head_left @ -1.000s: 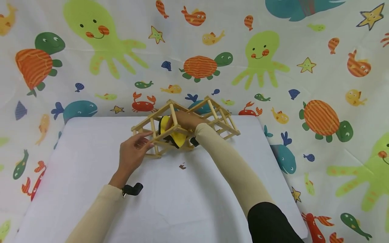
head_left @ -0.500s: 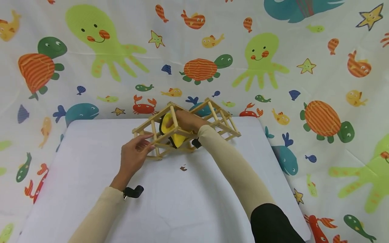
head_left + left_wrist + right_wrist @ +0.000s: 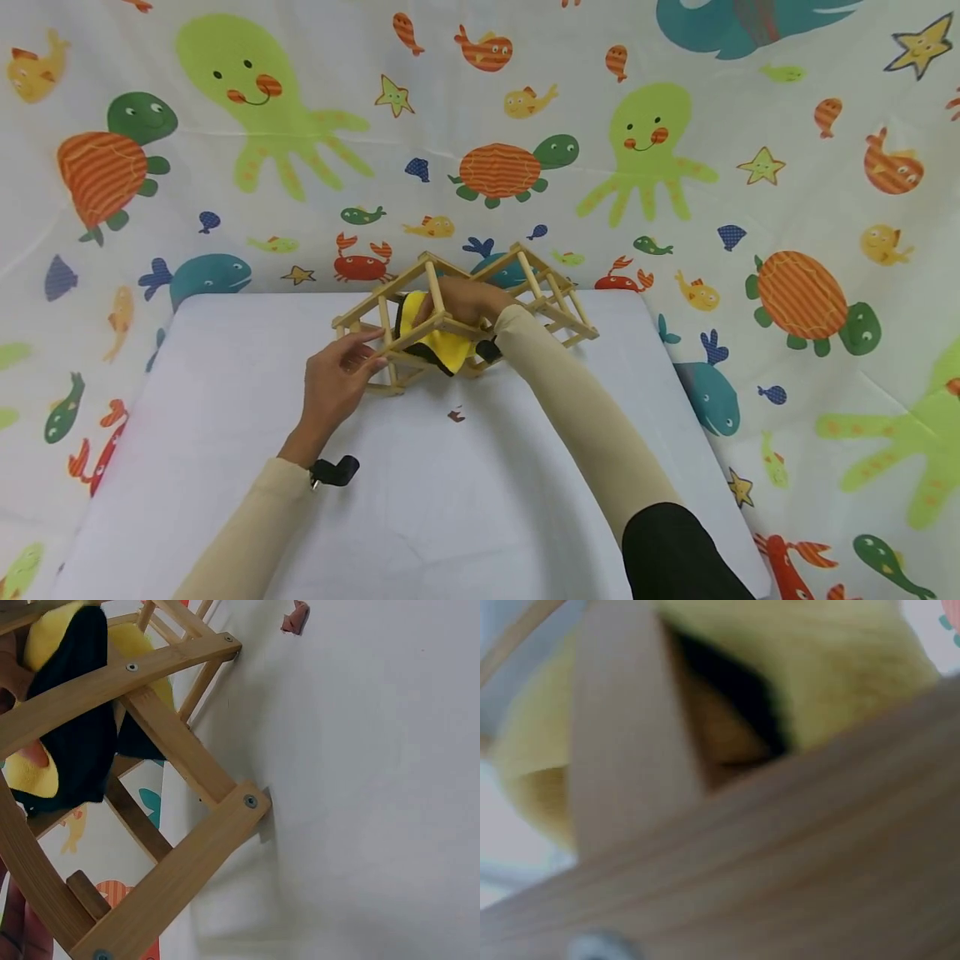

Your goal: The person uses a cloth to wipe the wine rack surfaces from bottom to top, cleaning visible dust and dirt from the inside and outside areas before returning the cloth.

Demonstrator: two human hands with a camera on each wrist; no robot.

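A slatted, zigzag wooden rack [image 3: 558, 312] stands at the back of the white table. At its left end my left hand [image 3: 332, 385] grips the frame between thumb and fingers. My right hand [image 3: 467, 300] reaches in through the bars and holds a yellow cleaning cloth [image 3: 450, 348] with a dark border against a slat. Dark edging and yellow folds of the cloth [image 3: 84, 742] show between the slats in the left wrist view. Close up and blurred, a wooden slat [image 3: 795, 862] hides much of the cloth [image 3: 847, 667] in the right wrist view. The right fingertips are partly hidden.
A small brown scrap [image 3: 456, 414] lies on the white table [image 3: 480, 500] in front of the rack. Behind the table hangs a curtain [image 3: 300, 237] printed with sea animals, close to the rack's back.
The cloth has shifted and spread inside the rack; its lower corner hangs wider and farther right than half a second ago. Both hands stay at about the same places on the rack.
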